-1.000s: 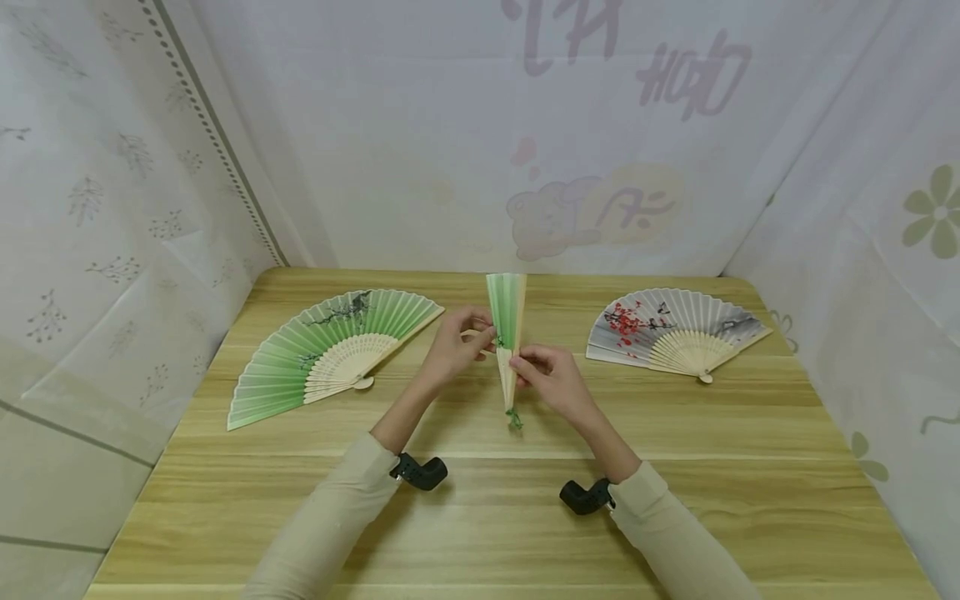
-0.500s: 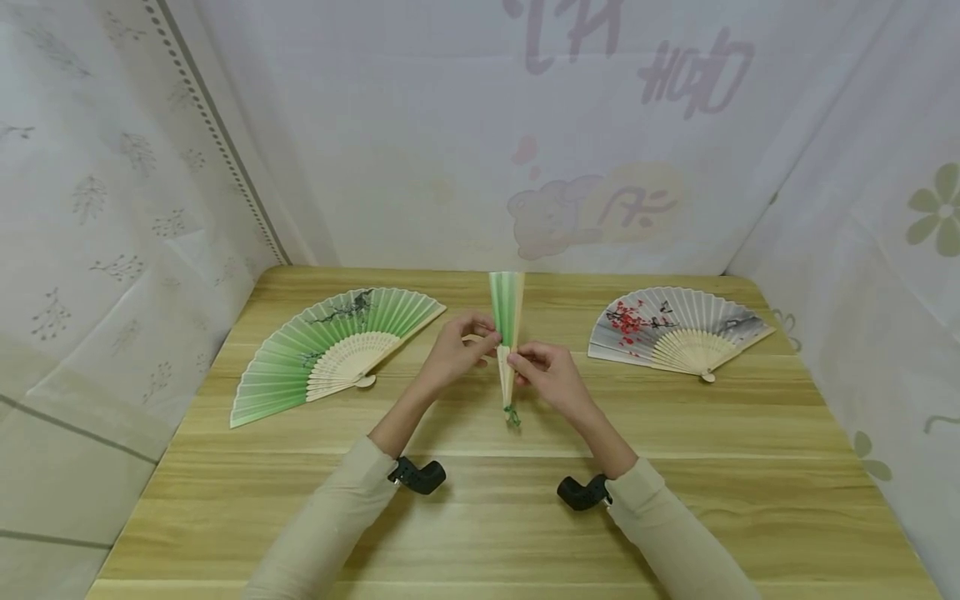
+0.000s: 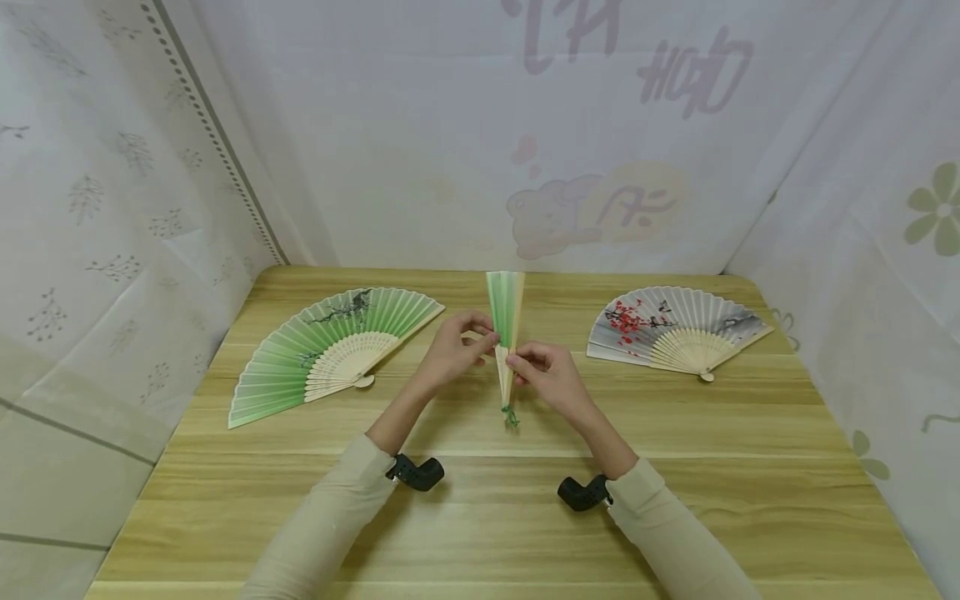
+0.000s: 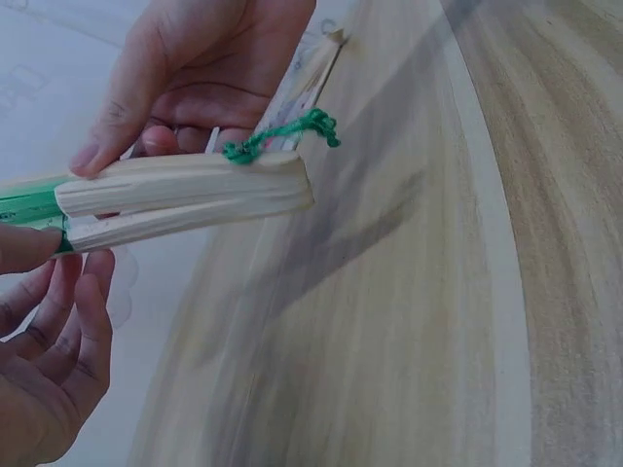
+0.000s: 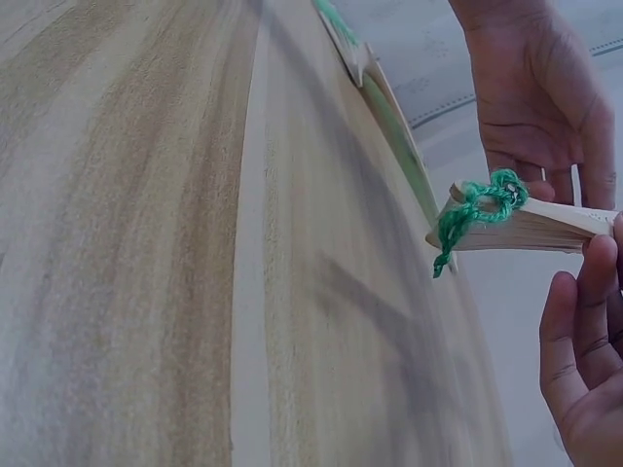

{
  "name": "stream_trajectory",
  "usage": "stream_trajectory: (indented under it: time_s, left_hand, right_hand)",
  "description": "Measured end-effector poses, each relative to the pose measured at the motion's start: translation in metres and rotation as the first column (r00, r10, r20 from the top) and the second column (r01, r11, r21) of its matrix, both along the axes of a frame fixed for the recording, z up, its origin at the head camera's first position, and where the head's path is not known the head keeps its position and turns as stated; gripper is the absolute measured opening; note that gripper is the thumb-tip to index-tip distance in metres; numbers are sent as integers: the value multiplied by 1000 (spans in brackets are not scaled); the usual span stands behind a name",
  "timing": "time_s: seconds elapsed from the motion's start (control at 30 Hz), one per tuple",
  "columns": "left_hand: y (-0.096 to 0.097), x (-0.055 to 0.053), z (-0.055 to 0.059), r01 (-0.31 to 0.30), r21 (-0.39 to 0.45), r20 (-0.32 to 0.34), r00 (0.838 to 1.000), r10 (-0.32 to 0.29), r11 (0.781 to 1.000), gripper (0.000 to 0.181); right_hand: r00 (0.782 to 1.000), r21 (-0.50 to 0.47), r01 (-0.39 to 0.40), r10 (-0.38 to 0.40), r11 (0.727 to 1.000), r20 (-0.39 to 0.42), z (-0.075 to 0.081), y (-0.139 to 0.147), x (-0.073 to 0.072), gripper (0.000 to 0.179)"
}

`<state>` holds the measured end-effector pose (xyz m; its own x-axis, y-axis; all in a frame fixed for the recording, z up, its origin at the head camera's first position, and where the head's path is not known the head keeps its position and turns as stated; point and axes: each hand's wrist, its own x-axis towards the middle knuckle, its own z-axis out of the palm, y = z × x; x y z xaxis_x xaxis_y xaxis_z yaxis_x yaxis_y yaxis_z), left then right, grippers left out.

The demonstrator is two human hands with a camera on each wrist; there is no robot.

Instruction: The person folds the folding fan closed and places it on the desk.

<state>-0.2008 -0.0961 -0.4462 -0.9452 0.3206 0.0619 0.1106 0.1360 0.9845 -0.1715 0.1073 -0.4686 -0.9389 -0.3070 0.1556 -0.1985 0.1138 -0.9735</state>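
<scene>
In the head view a green folding fan, mostly closed, is held up over the middle of the table with its pivot end toward me. My left hand pinches its left side near where the green cloth meets the pale ribs. Opposite, my right hand pinches the right edge a little lower. A green knotted cord hangs at the pivot end. The left wrist view shows the bare ribs with a narrow gap between two groups. Some fingertips are hidden behind the fan.
A spread green fan with a dark branch print lies on the left of the wooden table. On the right lies a spread white-grey fan with red blossoms. White printed curtains enclose the back and sides.
My left thumb has shifted slightly down the fan toward the ribs. The held fan's pivot end has moved a little up and left. The two spread fans stay in place.
</scene>
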Motion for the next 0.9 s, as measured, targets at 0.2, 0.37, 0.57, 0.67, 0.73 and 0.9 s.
stream_trajectory:
  time_s: [0.2,0.37,0.57,0.67,0.73,0.9]
  left_hand:
    - [0,1,-4,-1,22,0,1000,1,1000,17]
    - [-2,2,-7,-8,45,9,1000,8,999,19]
    - [-2,3,-7,10,50,15,1000,-11,999,21]
    - [-2,3,-6,22,51,24,999,-23,998,23]
    - [-2,4,-6,31,55,36,999,-33,998,25]
    - [-1,5,-6,41,66,63,997,-45,997,29]
  right_hand:
    - [1000,3,-11,11,1000,-5,9,-1,3,12]
    - [1000,-12,-6,6,1000,30,32,-6,13,12]
    - [999,-36,17,-15,999,47,32,-6,12,11]
    - [998,-31,36,-34,999,45,31,-6,11,10]
    - [998,-38,42,-40,998,50,31,-6,10,10]
    - [997,-71,48,-43,996,70,22,-3,7,11]
